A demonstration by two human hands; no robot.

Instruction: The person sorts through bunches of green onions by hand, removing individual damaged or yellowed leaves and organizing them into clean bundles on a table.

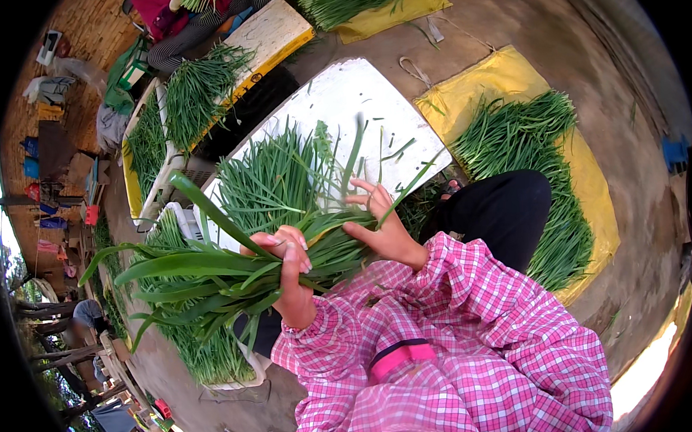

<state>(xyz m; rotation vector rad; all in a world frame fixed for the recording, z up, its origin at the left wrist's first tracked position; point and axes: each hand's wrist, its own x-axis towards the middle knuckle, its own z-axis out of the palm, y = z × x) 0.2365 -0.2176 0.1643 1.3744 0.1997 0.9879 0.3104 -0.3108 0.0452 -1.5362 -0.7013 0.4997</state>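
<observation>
Over my lap, my left hand (291,267) is wrapped round a bunch of long flat green leaves (203,268) that look like garlic chives. The leaf tips fan out to the left. My right hand (386,226) is at the bunch's other end, fingers spread and thumb against the leaves; a yellowed leaf shows between the hands. Just beyond lies a loose pile of chives (265,181) on a white board (349,86). Cut bits of leaf are scattered on that board.
On the right, a yellow sack (512,69) bears a thick heap of chives (525,202). A basket of chives (206,354) stands at my lower left. Farther off, chives (197,88) hang over a yellow-edged table (271,36), where another person (176,39) sits.
</observation>
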